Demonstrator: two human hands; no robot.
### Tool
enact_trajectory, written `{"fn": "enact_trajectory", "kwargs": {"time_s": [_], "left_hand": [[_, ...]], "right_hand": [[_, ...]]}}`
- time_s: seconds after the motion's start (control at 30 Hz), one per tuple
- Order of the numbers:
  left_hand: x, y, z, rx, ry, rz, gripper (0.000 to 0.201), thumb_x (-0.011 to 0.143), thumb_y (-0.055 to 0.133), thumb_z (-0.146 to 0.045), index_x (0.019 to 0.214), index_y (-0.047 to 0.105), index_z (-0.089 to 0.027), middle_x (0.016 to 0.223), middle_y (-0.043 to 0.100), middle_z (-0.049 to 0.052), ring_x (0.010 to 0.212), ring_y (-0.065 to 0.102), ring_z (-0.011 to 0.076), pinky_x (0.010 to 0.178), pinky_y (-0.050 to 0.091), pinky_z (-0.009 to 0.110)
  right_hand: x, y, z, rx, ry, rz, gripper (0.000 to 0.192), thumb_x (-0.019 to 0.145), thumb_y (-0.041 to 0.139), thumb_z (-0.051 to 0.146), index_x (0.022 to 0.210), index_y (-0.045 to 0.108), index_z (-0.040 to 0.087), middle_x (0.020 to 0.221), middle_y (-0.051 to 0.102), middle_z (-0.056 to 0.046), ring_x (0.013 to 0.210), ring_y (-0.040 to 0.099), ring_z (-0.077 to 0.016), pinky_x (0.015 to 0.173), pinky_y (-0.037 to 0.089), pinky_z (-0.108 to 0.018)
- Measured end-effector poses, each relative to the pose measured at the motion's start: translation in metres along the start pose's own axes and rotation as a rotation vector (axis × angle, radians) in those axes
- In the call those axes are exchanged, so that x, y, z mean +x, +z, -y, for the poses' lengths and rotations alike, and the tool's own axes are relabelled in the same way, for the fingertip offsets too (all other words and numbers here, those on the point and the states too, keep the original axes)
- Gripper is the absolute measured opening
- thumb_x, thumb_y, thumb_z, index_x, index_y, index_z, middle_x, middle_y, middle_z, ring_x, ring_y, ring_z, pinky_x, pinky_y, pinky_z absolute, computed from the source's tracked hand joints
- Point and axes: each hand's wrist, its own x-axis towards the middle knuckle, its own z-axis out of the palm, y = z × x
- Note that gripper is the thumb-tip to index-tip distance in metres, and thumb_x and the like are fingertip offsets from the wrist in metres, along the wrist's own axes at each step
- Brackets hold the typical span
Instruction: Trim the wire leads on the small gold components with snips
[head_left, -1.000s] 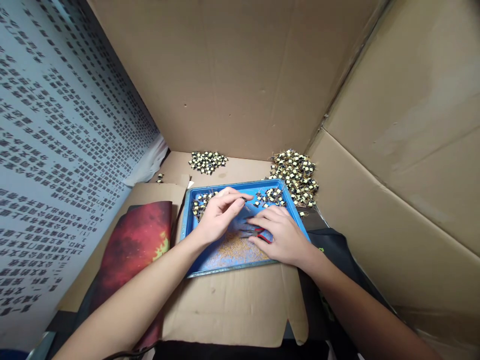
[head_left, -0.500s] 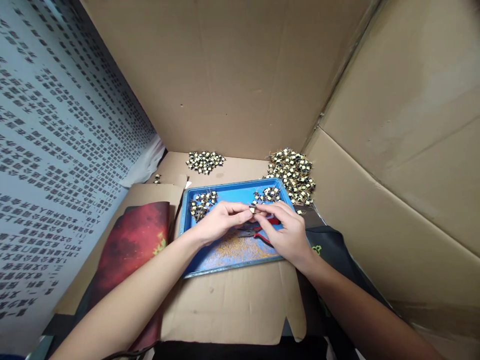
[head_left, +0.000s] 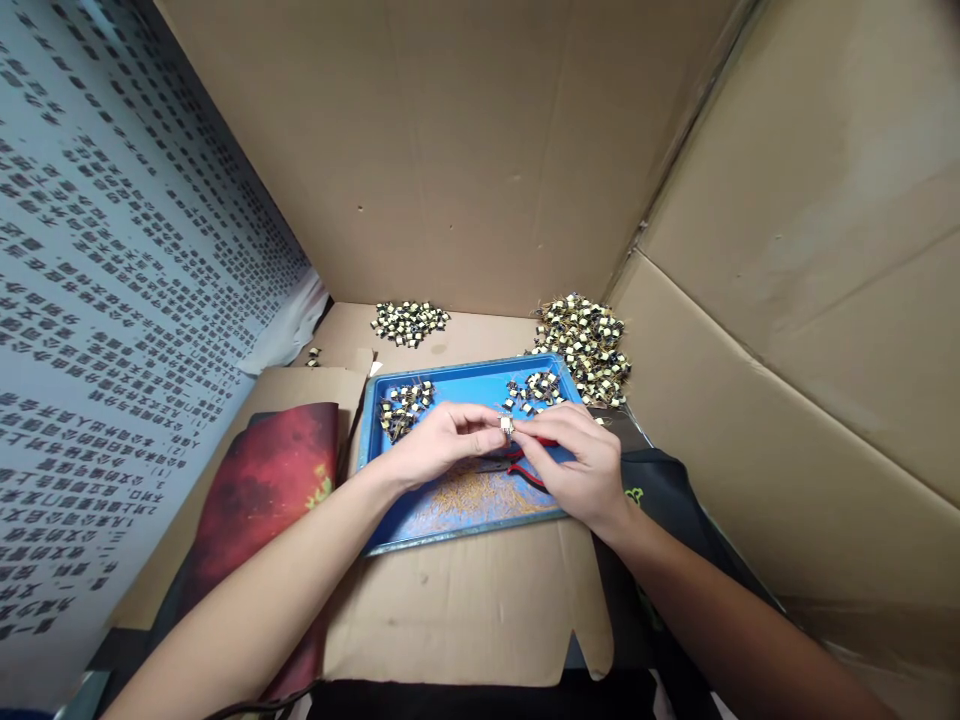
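We saw the left hand (head_left: 439,447) and right hand (head_left: 581,460) meet over the blue tray (head_left: 480,377), fingertips of both pinching one small wound component (head_left: 507,425) at the tray's centre. Red-handled pliers (head_left: 523,466) lay beneath the right hand. At 12 o'clock beyond, two clusters of components (head_left: 406,404) sat in the tray; farther still, two heaps (head_left: 587,344) rested against the cardboard wall (head_left: 465,150).
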Motion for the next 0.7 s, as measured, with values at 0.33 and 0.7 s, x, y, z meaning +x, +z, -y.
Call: {"fn": "enact_trajectory", "kwargs": {"time_s": [0.33, 0.7], "left_hand": [[-0.0002, -0.0041, 0.0029, -0.027, 0.045, -0.053, 0.033, 0.086, 0.082, -0.037, 0.112, 0.079, -0.017, 0.090, 0.076, 0.005, 0.079, 0.065, 0.0142, 0.078, 0.049, 0.027], [0.0003, -0.0026, 0.0030, -0.052, 0.068, -0.052, 0.029, 0.086, 0.082, -0.037, 0.105, 0.079, -0.016, 0.082, 0.071, 0.003, 0.069, 0.056, 0.0098, 0.067, 0.044, 0.022]], "right_hand": [[-0.0005, 0.0003, 0.0010, 0.046, 0.016, 0.013, 0.021, 0.087, 0.075, 0.009, 0.099, 0.078, 0.026, 0.086, 0.076, -0.003, 0.076, 0.069, -0.0199, 0.075, 0.055, -0.041], [-0.0016, -0.0015, 0.0024, 0.048, 0.032, 0.047, 0.019, 0.087, 0.075, 0.011, 0.100, 0.076, 0.025, 0.088, 0.076, -0.003, 0.078, 0.070, -0.0200, 0.078, 0.055, -0.042]]}}
